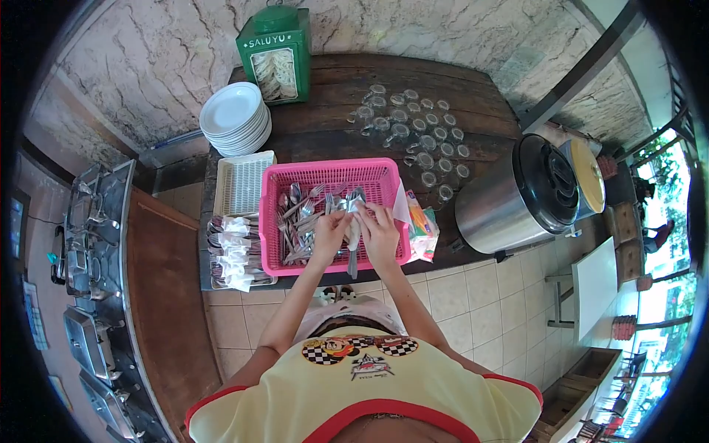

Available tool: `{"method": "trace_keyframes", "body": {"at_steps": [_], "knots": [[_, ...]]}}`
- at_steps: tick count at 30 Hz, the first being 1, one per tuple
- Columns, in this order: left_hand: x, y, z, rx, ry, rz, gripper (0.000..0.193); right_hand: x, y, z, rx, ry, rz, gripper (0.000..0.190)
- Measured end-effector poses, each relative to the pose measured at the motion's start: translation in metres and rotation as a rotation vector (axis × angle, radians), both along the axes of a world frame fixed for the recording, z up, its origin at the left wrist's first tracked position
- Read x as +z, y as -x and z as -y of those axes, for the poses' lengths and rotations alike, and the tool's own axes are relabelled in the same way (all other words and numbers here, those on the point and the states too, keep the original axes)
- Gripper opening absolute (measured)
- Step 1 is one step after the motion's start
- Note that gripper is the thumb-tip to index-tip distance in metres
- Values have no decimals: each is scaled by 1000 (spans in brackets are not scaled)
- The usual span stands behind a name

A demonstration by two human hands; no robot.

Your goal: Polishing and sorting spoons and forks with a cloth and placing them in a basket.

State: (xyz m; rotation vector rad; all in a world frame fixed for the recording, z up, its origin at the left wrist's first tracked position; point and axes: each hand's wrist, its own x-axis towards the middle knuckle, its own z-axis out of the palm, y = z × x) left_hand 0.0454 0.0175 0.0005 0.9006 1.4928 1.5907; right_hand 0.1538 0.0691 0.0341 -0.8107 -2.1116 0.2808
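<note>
Over a pink plastic basket (331, 166), my left hand (330, 235) and my right hand (379, 235) pinch a white paper napkin (353, 235) between their fingertips. The napkin is around a fork and spoon set (353, 264), whose handles stick out below it and whose heads point away from me. Loose metal spoons and forks (299, 213) lie jumbled in the basket, mostly left of my hands. Left of the basket, several napkin-banded cutlery bundles (235, 252) are stacked on a cream plastic tray (245, 183). My fingers partly hide the napkin.
On the dark wooden table (321, 130) stand stacked white plates (231, 111), a green container (279, 55) and several glass mugs (421, 133). A plastic pack (422, 230) touches the basket's right side. Further right is a steel drink dispenser (504, 194); chafing dishes (91, 343) stand at left.
</note>
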Motion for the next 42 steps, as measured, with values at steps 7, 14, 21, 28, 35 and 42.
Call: {"method": "trace_keyframes", "body": {"at_steps": [7, 14, 21, 28, 35, 42], "knots": [[-10, 4, -3, 72, 38, -120, 20, -1, 5, -5, 50, 75, 63, 12], [-1, 7, -5, -49, 35, -99, 20, -6, -2, -32, 314, 275, 52, 8], [-3, 9, -5, -60, 3, 156, 21, -1, 16, -23, 113, 73, 128, 13], [-9, 6, -12, 168, -35, 327, 22, -36, 14, -16, 190, 915, -166, 23], [-4, 31, 1, 99, 197, -188, 27, -27, 12, -10, 276, 1029, -267, 20], [27, 44, 17, -89, 92, 459, 20, -17, 10, -15, 328, 1046, -386, 22]]}}
